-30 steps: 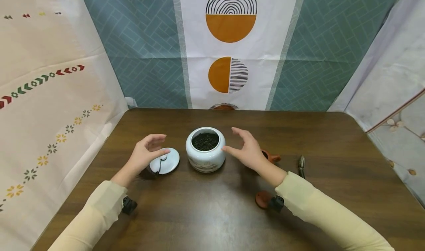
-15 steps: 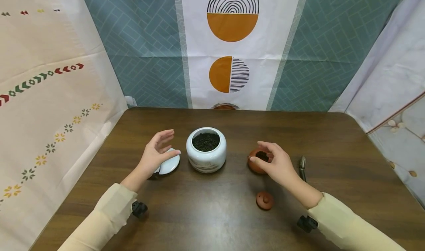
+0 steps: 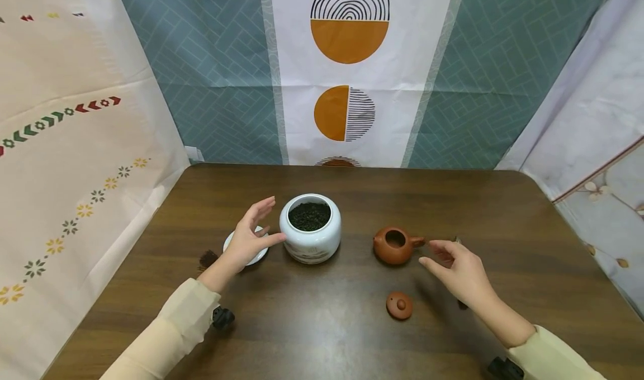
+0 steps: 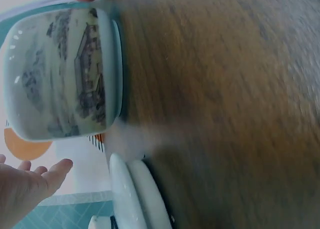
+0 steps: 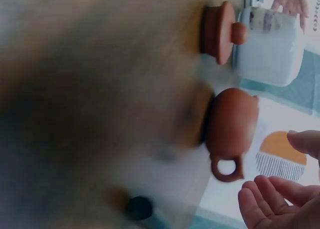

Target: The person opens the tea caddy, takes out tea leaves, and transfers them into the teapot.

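A white porcelain jar (image 3: pixel 310 248) with a painted landscape stands upright, full of dark tea leaves (image 3: pixel 309 217). Just left of it my left hand (image 3: pixel 246 243) hovers, thumb and fingers spread around nothing, the thumb tip close to the jar's side. Below that hand lies the jar's white lid (image 4: pixel 127 194), partly hidden in the head view. My right hand (image 3: pixel 462 271) is in the air to the right of a reddish-brown clay teapot (image 3: pixel 389 252), near its handle (image 5: pixel 227 169). Its fingers are loosely bent and hold nothing. The teapot is uncovered; its small round lid (image 3: pixel 399 305) lies in front.
A dark bristly brush end (image 3: pixel 207 260) shows beside my left wrist. Beneath the right hand lies a slender dark object (image 3: pixel 462 305), mostly covered. Everything rests on a brown wooden table (image 3: pixel 322 335), with patterned cloths hanging behind and at both sides.
My right hand has moved right, from beside the jar across the teapot to its handle side, uncovering the teapot and its lid. The left hand has shifted right, closer to the jar.
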`<state>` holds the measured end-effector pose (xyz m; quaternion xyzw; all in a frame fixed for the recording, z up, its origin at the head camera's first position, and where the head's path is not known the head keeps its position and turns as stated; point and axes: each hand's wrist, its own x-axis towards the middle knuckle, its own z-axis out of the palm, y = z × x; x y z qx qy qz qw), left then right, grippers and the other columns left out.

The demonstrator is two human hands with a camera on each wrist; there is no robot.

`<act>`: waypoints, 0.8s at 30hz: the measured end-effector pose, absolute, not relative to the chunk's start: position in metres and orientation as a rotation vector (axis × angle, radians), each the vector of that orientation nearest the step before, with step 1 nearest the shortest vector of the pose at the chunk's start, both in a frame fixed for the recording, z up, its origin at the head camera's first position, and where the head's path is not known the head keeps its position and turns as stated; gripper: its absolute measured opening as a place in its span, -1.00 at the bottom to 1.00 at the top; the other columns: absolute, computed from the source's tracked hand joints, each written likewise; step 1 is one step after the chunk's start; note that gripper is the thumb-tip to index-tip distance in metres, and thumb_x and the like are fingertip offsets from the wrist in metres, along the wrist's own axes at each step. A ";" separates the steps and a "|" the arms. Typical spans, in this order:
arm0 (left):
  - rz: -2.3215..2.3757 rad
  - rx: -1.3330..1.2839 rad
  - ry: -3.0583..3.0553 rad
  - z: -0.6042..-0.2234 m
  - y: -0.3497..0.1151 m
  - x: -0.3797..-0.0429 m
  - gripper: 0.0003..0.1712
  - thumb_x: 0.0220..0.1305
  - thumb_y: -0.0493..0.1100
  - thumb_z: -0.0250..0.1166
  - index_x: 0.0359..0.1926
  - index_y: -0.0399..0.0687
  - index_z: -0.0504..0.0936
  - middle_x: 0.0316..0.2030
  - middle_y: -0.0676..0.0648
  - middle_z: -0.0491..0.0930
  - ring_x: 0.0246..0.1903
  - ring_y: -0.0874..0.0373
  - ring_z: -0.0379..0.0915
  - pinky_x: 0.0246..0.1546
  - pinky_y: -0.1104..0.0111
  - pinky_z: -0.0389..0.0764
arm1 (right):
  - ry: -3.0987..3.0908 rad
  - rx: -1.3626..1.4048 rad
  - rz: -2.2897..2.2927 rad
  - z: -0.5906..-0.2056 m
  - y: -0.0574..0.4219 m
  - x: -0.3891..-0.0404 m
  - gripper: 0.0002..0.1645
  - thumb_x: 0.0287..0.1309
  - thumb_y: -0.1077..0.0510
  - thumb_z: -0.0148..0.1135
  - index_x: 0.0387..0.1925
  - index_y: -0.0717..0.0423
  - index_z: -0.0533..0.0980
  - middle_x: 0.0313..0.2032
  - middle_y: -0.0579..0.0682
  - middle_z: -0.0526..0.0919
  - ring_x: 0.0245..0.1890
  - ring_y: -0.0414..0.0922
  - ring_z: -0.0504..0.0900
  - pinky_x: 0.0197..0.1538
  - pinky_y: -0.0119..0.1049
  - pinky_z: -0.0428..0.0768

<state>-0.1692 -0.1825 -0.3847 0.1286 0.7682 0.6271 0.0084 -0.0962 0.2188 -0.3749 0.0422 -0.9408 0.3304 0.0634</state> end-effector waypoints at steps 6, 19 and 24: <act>1.939 0.416 2.399 -0.389 -0.176 -0.171 -0.06 0.02 -0.43 0.41 0.39 -0.12 0.16 0.40 -0.18 0.15 0.42 -0.10 -0.02 0.27 -0.20 0.22 | -2.892 0.062 0.901 -0.385 0.238 -0.087 -0.43 0.15 0.01 0.31 0.01 0.41 0.50 -0.19 0.26 0.60 -0.25 0.10 0.62 -0.23 -0.03 0.63; 1.959 0.437 2.352 -0.397 -0.167 -0.173 -0.04 -0.04 -0.49 0.41 0.38 -0.22 0.17 0.36 -0.22 0.20 0.33 -0.07 0.15 0.18 0.13 0.46 | -3.038 -0.057 0.784 -0.401 0.268 -0.082 -0.28 0.18 -0.10 0.27 -0.05 0.57 0.47 -0.18 0.41 0.61 -0.23 0.24 0.62 -0.22 0.06 0.63; 1.944 0.431 2.357 -0.397 -0.165 -0.174 -0.05 -0.04 -0.48 0.42 0.38 -0.23 0.17 0.34 -0.24 0.22 0.32 -0.09 0.16 0.19 0.08 0.45 | -3.084 -0.082 0.756 -0.404 0.273 -0.083 -0.37 0.10 -0.04 0.35 -0.16 0.54 0.51 -0.30 0.34 0.66 -0.32 0.17 0.65 -0.32 -0.02 0.64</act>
